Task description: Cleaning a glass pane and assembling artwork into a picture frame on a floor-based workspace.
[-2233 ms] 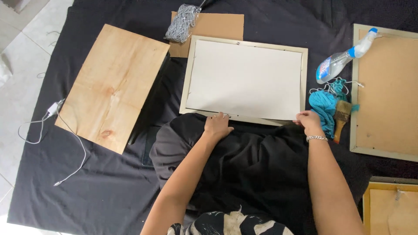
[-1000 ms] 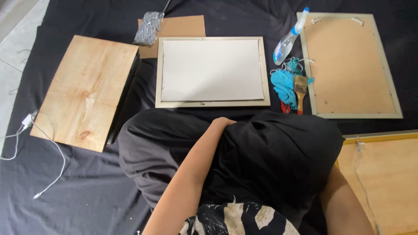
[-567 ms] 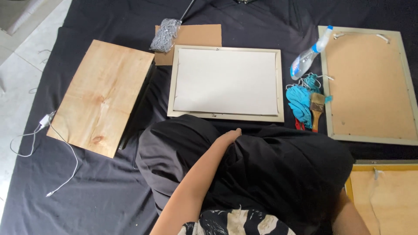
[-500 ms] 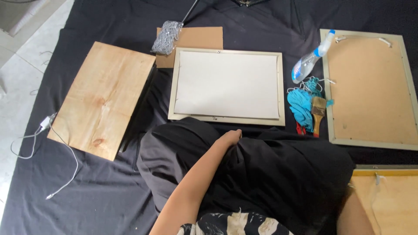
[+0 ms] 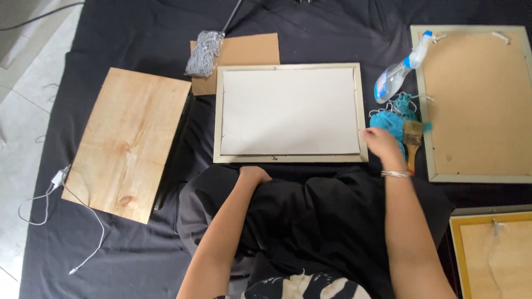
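Nearest the camera, at the bottom of the frame, the lap in black cloth fills the lower middle, and both forearms run up from it. The left hand lies loosely curled on that cloth just under the frame's lower rail, holding nothing; half a second ago it rested in much the same place, so it has barely stirred. The change is on the other side: the right hand, out of sight in the last few views, has come back up into the centre right, bangle on the wrist, fingers loosely spread and empty, at the lower right corner of the pale picture frame. Whether it actually touches the rail I cannot tell; it sits just beside it, and just beside the teal yarn and the paintbrush as well.

The frame itself lies flat on the black floor sheet in the centre, white backing up, unmoved. To its right, the spray bottle leans against a second frame, back up. At left, the plywood board; farther up, a cardboard sheet with a grey mop head.
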